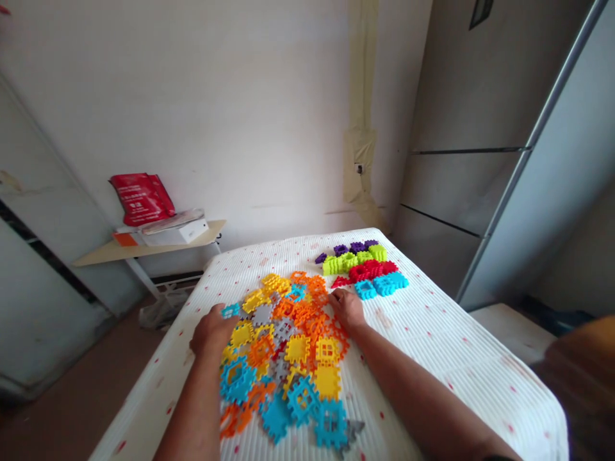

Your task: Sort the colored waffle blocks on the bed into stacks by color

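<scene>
A heap of toothed plastic building tiles lies on the table between my hands, with yellow tiles (297,349), orange tiles (307,315), grey tiles (262,314) and blue tiles (277,417) mixed together. At the heap's left edge my left hand (210,331) is closed on a blue window tile (231,310). My right hand (348,307) rests at the heap's right edge, fingers bent beside the orange tiles; what they hold, if anything, is hidden. Just beyond it stand rows sorted by colour: blue tiles (384,284), red tiles (372,270), lime-green tiles (353,260) and purple tiles (357,247).
A white spotted cover (413,333) lies over the table. At the left, a small side shelf (211,232) carries a red packet (141,197) and a white box (177,232). A grey refrigerator (446,173) stands at the right, and a wall is behind the table.
</scene>
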Demonstrator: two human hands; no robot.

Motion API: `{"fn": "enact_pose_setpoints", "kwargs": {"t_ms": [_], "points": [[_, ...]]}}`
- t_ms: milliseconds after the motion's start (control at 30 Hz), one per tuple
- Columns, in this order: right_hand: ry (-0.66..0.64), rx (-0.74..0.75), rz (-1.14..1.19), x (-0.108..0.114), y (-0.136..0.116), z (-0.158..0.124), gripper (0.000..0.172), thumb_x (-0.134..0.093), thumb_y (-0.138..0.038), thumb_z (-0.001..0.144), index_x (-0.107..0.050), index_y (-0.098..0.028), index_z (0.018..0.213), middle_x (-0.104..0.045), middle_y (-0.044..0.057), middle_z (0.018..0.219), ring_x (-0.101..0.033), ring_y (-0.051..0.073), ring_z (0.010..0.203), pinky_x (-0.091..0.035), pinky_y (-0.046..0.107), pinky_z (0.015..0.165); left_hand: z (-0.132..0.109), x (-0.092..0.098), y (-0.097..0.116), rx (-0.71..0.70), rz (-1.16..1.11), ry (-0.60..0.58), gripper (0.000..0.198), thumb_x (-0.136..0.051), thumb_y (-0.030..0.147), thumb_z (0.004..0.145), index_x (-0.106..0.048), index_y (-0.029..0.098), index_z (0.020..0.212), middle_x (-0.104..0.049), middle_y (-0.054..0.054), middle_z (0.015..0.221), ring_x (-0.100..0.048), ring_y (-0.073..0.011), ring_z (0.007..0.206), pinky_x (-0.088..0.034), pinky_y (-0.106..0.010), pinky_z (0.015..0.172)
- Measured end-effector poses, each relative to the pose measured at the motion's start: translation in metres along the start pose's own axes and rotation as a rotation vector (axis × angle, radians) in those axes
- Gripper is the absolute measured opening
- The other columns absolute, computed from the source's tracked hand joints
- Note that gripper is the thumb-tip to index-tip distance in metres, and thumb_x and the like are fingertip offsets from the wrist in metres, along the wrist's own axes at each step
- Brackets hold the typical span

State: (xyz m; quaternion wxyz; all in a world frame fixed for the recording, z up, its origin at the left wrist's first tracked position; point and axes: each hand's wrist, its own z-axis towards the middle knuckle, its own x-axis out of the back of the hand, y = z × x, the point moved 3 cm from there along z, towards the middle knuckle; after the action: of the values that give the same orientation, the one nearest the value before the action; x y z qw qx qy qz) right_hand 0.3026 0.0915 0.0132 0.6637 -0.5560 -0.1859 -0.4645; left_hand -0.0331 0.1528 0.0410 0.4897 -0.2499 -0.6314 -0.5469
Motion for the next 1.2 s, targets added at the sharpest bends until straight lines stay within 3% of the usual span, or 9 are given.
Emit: {"fn": "enact_pose_setpoints", "kwargs": {"t_ms": [100,200,367,467,533,667,733,833,1200], "points": [[-0.004,-0.001,0.000,0.001,-0.001,0.000,0.027,-0.046,-0.029,0.086,-0.062,-0.018,0.067,-0.063,0.001,0.068,-0.052,0.010,0.061,-0.026,0.022,0.053,-0.011,0.009,0.006,-0.171,-0.195,0.179,0.051,-0.062,0.035,0.061,-0.059,0.024,0.111,-0.067,-0.008,0.096,-0.063,-0.0266,0.088,-0.050,-0.038,0.078],[-0.008,-0.001,0.000,0.001,-0.002,-0.001,0.027,-0.046,-0.029,0.086,-0.062,-0.018,0.067,-0.063,0.001,0.068,-0.052,0.010,0.062,-0.026,0.022,0.053,-0.042,0.015,0.023,-0.292,-0.389,0.274,0.052,-0.060,0.030,0.064,-0.056,0.024,0.116,-0.063,-0.005,0.105,-0.062,-0.0204,0.085,-0.050,-0.032,0.079],[-0.014,0.017,0.011,0.000,0.000,-0.001,0.029,-0.044,-0.030,0.087,-0.062,-0.019,0.068,-0.064,0.002,0.070,-0.053,0.010,0.063,-0.028,0.021,0.054,-0.108,0.009,0.057,-0.483,-0.513,0.357,0.052,-0.059,0.024,0.070,-0.053,0.026,0.122,-0.060,-0.005,0.113,-0.060,-0.0204,0.093,-0.048,-0.033,0.088],[-0.007,0.034,0.045,-0.001,0.003,0.000,0.030,-0.042,-0.030,0.086,-0.062,-0.018,0.068,-0.064,0.002,0.069,-0.054,0.011,0.063,-0.029,0.021,0.055,-0.122,0.006,0.056,-0.560,-0.560,0.431,0.050,-0.058,0.023,0.072,-0.053,0.024,0.121,-0.057,-0.006,0.118,-0.059,-0.0211,0.099,-0.046,-0.035,0.092],[0.004,0.038,0.083,-0.002,0.005,0.001,0.030,-0.042,-0.032,0.085,-0.062,-0.018,0.067,-0.064,0.003,0.068,-0.054,0.012,0.064,-0.030,0.021,0.055,-0.116,0.010,0.041,-0.509,-0.593,0.515,0.051,-0.059,0.025,0.072,-0.052,0.023,0.122,-0.055,-0.008,0.120,-0.059,-0.0209,0.099,-0.047,-0.035,0.091],[0.038,0.047,0.163,-0.002,0.011,0.004,0.034,-0.040,-0.036,0.084,-0.062,-0.018,0.065,-0.064,0.004,0.066,-0.053,0.013,0.062,-0.032,0.023,0.056,-0.093,0.027,0.000,-0.241,-0.673,0.704,0.061,-0.060,0.030,0.072,-0.043,0.021,0.129,-0.054,-0.009,0.120,-0.058,-0.0203,0.101,-0.049,-0.035,0.088],[0.059,0.046,0.198,-0.003,0.014,0.006,0.036,-0.039,-0.038,0.083,-0.062,-0.018,0.065,-0.063,0.005,0.065,-0.053,0.014,0.061,-0.033,0.024,0.056,-0.087,0.033,-0.012,-0.173,-0.696,0.757,0.062,-0.059,0.031,0.073,-0.040,0.020,0.131,-0.054,-0.010,0.120,-0.057,-0.0203,0.104,-0.049,-0.035,0.089],[0.083,0.040,0.246,-0.004,0.018,0.008,0.038,-0.039,-0.042,0.082,-0.063,-0.017,0.067,-0.064,0.005,0.066,-0.054,0.015,0.061,-0.034,0.025,0.057,-0.087,0.032,-0.011,-0.198,-0.723,0.745,0.061,-0.059,0.029,0.073,-0.040,0.019,0.131,-0.054,-0.010,0.122,-0.056,-0.0200,0.106,-0.048,-0.034,0.089],[0.084,0.025,0.301,-0.002,0.018,0.008,0.038,-0.040,-0.043,0.079,-0.065,-0.016,0.071,-0.066,0.007,0.072,-0.057,0.017,0.068,-0.039,0.026,0.062,-0.104,0.012,0.022,-0.390,-0.666,0.490,0.057,-0.058,0.020,0.073,-0.045,0.023,0.128,-0.056,-0.007,0.123,-0.058,-0.0185,0.099,-0.047,-0.033,0.090]]}}
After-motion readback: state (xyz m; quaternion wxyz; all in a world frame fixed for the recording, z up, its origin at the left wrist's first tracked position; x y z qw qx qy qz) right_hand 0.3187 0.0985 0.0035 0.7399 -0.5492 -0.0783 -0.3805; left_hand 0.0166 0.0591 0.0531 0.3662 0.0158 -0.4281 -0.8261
